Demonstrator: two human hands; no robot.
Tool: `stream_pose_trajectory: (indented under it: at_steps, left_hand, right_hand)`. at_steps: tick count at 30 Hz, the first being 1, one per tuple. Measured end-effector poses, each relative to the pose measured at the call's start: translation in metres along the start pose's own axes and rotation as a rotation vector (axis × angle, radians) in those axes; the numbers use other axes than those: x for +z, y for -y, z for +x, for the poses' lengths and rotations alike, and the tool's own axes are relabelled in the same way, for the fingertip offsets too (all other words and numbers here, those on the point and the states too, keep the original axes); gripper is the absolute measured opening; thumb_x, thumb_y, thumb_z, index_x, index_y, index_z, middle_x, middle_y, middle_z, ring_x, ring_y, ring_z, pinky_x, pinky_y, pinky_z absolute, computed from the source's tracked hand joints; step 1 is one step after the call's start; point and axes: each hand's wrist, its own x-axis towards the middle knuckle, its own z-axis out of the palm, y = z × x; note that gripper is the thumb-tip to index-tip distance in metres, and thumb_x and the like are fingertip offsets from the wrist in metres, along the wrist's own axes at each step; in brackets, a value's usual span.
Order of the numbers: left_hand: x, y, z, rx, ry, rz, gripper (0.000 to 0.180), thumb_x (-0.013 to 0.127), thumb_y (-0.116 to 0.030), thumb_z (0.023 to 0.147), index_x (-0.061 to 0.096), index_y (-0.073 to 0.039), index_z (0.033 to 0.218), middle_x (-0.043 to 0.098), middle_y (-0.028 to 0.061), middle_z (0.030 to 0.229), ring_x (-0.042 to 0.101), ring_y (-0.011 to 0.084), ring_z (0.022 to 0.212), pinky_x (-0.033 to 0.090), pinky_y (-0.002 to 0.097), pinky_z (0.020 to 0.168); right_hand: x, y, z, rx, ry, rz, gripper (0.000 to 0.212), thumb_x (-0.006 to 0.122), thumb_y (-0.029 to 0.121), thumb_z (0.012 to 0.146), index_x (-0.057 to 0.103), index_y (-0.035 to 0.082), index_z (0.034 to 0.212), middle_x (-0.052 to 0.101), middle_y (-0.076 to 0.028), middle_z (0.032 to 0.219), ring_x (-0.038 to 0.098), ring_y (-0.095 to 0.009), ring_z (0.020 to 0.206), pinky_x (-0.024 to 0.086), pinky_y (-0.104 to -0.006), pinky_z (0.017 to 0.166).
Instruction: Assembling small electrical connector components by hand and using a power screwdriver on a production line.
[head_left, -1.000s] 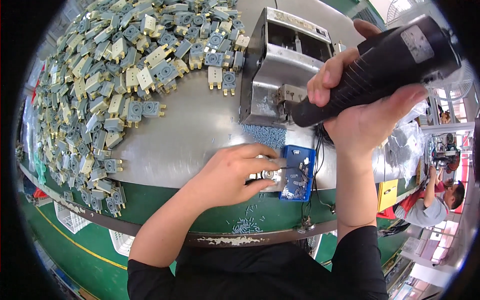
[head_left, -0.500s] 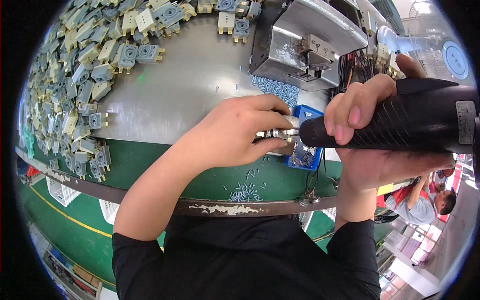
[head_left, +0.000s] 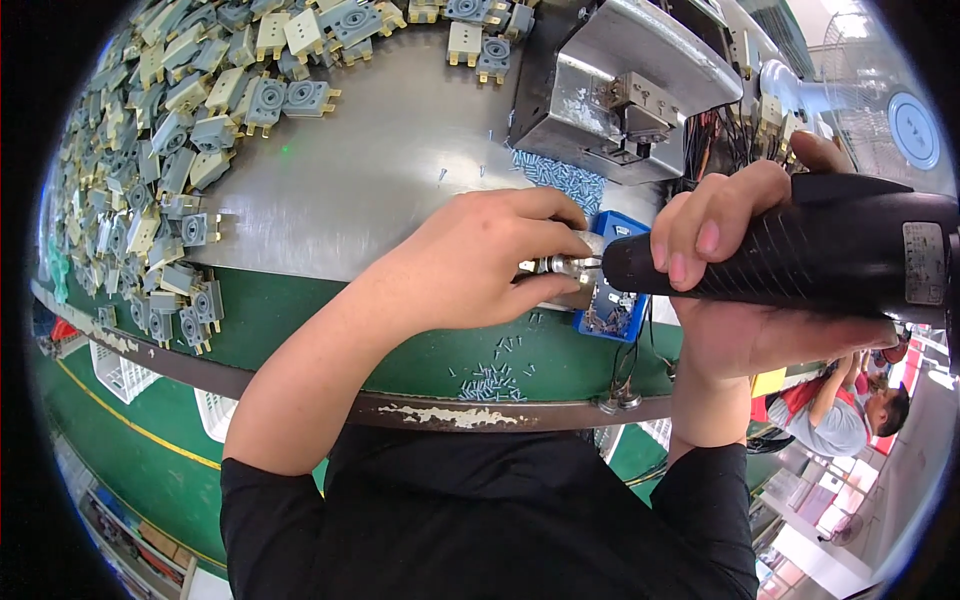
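My right hand (head_left: 735, 345) is wrapped round a black electric screwdriver (head_left: 790, 255), held level with its nose pointing left. Its thin bit meets or nearly meets a small silvery metal part (head_left: 552, 265) pinched between the fingers and thumb of my left hand (head_left: 480, 260). The fingers hide most of that part, so its exact kind does not show. Below and beside the screwdriver's nose, a blue tray (head_left: 612, 332) holds small metal pieces. A heap of bluish screws (head_left: 572, 182) lies just beyond my left fingers.
Many grey and cream plug-like blocks with brass tabs (head_left: 268, 102) cover the left of the metal-topped bench (head_left: 340, 200). A metal fixture (head_left: 590, 95) stands at the back. More screws (head_left: 488, 384) lie on the green mat near the front edge. A person (head_left: 835, 420) is at far right.
The view has shifted slightly, moving the bench a little to the right in the picture. Both hands keep their grips, with the bit still at the metal part.
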Motion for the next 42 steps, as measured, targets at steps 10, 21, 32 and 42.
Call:
stream_pose_trajectory:
  at_steps: [10, 21, 32, 42]
  left_hand:
    - [0.005, 0.002, 0.000, 0.007, -0.029, 0.019, 0.025, 0.078, -0.020, 0.085, 0.077, -0.008, 0.107, 0.071, 0.0088, 0.115, 0.070, 0.0315, 0.099, 0.057, 0.0413, 0.086]
    - [0.005, 0.000, 0.001, 0.003, -0.014, 0.016, 0.025, 0.078, -0.017, 0.084, 0.076, -0.008, 0.107, 0.071, 0.0087, 0.115, 0.071, 0.0302, 0.098, 0.057, 0.0397, 0.084]
    - [0.002, -0.007, 0.004, 0.009, -0.006, 0.020, 0.030, 0.082, -0.011, 0.080, 0.075, -0.004, 0.108, 0.072, 0.0145, 0.116, 0.071, 0.0348, 0.103, 0.057, 0.0418, 0.089]
    - [0.001, -0.009, 0.006, -0.008, -0.007, 0.018, 0.029, 0.084, -0.011, 0.080, 0.076, -0.007, 0.107, 0.072, 0.0116, 0.118, 0.072, 0.0325, 0.102, 0.059, 0.0405, 0.085]
  right_hand:
    - [-0.006, -0.015, -0.004, -0.165, 0.189, 0.111, 0.108, 0.046, 0.098, 0.075, 0.043, 0.009, 0.136, 0.055, -0.004, 0.080, 0.056, -0.013, 0.057, 0.048, -0.0308, 0.055]
    - [0.012, -0.023, -0.016, -0.175, 0.082, 0.233, 0.112, 0.048, 0.099, 0.072, 0.043, 0.009, 0.137, 0.057, -0.006, 0.078, 0.056, -0.016, 0.056, 0.049, -0.0330, 0.054]
    - [-0.031, 0.018, 0.048, -0.113, -0.066, 0.245, 0.115, 0.045, 0.096, 0.079, 0.040, 0.005, 0.148, 0.054, -0.007, 0.079, 0.054, -0.018, 0.063, 0.046, -0.0382, 0.062]
    - [-0.037, -0.002, 0.085, -0.155, -0.334, -0.021, 0.110, 0.036, 0.097, 0.079, 0.048, 0.007, 0.141, 0.056, -0.009, 0.081, 0.052, -0.022, 0.064, 0.046, -0.0395, 0.064]
